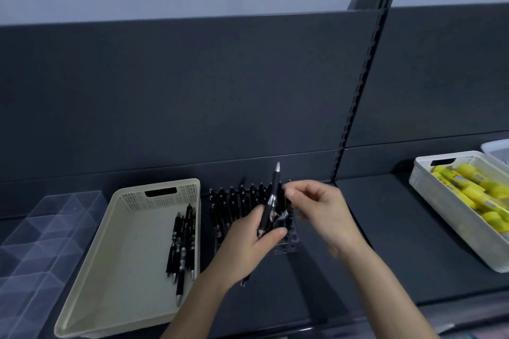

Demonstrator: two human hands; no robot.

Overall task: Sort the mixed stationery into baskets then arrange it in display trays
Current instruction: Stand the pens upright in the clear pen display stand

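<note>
Left hand [248, 239] grips pen [271, 201] upright; right hand [319, 212] blurred, grip unclear. Best seat pen straight into a free tray [289, 248] hole

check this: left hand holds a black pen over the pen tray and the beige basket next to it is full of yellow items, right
Not quite. In the head view the beige basket holds a few loose black pens; the yellow items sit in the white basket at far right. The left hand does hold a black pen over the pen tray.
</note>
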